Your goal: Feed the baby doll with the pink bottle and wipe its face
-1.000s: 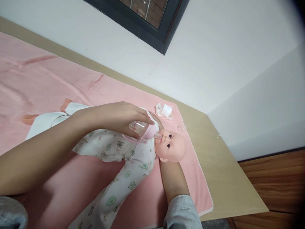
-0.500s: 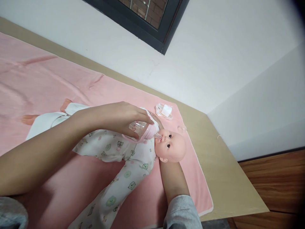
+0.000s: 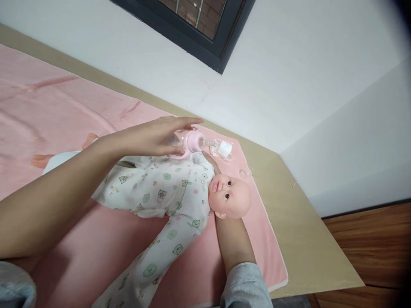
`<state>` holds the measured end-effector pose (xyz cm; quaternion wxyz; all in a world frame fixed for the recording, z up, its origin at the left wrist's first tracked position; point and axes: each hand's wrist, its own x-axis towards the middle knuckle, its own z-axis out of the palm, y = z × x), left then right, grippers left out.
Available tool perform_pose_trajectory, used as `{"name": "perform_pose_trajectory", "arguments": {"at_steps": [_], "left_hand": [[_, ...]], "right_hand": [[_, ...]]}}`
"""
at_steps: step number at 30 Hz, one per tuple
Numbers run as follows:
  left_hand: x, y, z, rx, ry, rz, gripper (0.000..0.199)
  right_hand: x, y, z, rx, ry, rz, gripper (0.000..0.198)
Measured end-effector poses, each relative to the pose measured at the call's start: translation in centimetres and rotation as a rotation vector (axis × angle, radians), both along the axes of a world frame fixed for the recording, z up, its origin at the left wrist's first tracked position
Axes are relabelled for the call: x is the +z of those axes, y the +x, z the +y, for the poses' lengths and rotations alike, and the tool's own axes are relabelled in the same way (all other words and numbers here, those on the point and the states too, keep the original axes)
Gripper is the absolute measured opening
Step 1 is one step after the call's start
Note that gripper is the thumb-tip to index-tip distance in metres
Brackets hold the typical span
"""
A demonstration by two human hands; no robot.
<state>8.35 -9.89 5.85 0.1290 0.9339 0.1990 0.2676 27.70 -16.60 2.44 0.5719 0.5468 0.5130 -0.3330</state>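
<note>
My left hand (image 3: pixel 160 137) holds a clear baby bottle with a pink collar (image 3: pixel 193 140), its thumb low on the pink handle and a finger stretched over the top. The bottle lies nearly level above the far side of a baby doll's body, its teat pointing right, apart from the mouth. On its back lies the baby doll (image 3: pixel 229 196), dressed in a white printed top (image 3: pixel 160 184). Its neck and head rest on my right forearm. Beyond the doll's shoulder, part of my right hand (image 3: pixel 211 161) shows, curled around that side; most of it is hidden.
A pink blanket (image 3: pixel 51 107) covers much of the wooden tabletop (image 3: pixel 298 239). A small crumpled plastic packet with a white piece (image 3: pixel 224 149) lies near the back edge, and a small clear item (image 3: pixel 245 172) lies beside it. A wall and a dark window frame (image 3: pixel 205 51) stand behind.
My left hand has drawn the baby bottle away from the doll's mouth, moving it up and back towards the wall. The doll and my right arm look unmoved.
</note>
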Motion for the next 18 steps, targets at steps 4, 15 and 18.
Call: {"name": "perform_pose_trajectory", "arguments": {"at_steps": [4,15,18], "left_hand": [[-0.5,-0.4,1.4,0.087,-0.048,-0.148,0.072],[-3.6,-1.8,5.7,0.344,-0.101,-0.175,0.068],[-5.0,-2.4,7.5,0.387,-0.103,-0.069,0.069]], "right_hand": [[-0.2,-0.2,0.1,-0.184,-0.063,-0.472,0.015],[0.0,0.4,0.1,-0.267,-0.058,-0.385,0.015],[-0.3,0.1,-0.2,-0.223,-0.048,-0.534,0.021]]}}
